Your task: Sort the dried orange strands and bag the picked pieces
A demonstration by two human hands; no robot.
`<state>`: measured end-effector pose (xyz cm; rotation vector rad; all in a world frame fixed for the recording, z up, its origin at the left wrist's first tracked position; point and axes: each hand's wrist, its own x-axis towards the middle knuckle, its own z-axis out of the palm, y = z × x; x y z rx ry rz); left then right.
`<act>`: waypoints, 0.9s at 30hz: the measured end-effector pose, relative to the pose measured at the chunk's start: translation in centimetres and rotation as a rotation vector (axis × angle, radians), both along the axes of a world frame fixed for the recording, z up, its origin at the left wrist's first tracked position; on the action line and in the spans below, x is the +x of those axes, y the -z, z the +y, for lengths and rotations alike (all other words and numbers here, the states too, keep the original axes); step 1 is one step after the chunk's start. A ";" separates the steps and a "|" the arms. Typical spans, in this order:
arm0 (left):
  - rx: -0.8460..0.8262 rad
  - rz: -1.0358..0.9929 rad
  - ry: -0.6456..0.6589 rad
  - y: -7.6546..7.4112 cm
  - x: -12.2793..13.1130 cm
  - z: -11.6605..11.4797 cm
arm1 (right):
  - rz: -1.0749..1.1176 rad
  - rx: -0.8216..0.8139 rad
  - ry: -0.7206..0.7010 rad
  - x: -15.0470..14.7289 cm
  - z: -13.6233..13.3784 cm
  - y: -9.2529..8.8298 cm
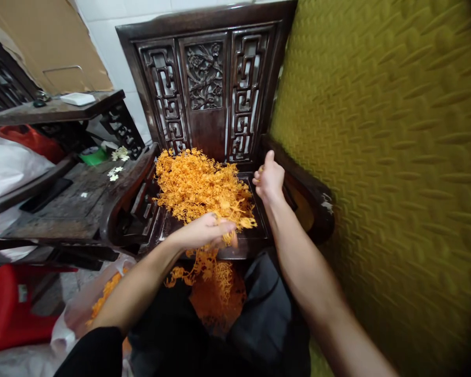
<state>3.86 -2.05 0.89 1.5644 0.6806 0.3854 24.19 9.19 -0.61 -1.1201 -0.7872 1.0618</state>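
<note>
Orange strands: a loose, tangled heap on the seat of a dark carved chair. It runs from the chair back at 12 o'clock to the seat's front edge at 6 o'clock.
Hanging part: a trail of the same strands spills over the front edge, straight down at 6 o'clock from the heap.
Left hand: at 6 o'clock of the heap, on the seat's front edge, palm down. The fingers are curled tight into a clump of strands, and orange shows between and below them.
Right hand: at 3 o'clock of the heap, just beside it, near the chair's right armrest. It is closed in a loose fist with the thumb pointing up. Whether anything is inside the fist cannot be told.
Dark bag: below the seat at 6 o'clock, open, with orange strands lying inside.
Side table: dark wood, at 9 o'clock of the chair and touching its left armrest. A few white flowers lie on it.
Clear plastic bag: at 7 o'clock of the seat, under the left forearm, with some orange inside.
Red stool: at 8 o'clock, at the picture's left edge.
Yellow padding: a quilted surface filling the view from 1 to 5 o'clock, right beside the chair.
</note>
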 end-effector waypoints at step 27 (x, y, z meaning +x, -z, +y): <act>-0.271 -0.459 -0.449 2.3 1.4 3.8 | 0.461 -0.133 -0.060 -7.2 -1.7 3.0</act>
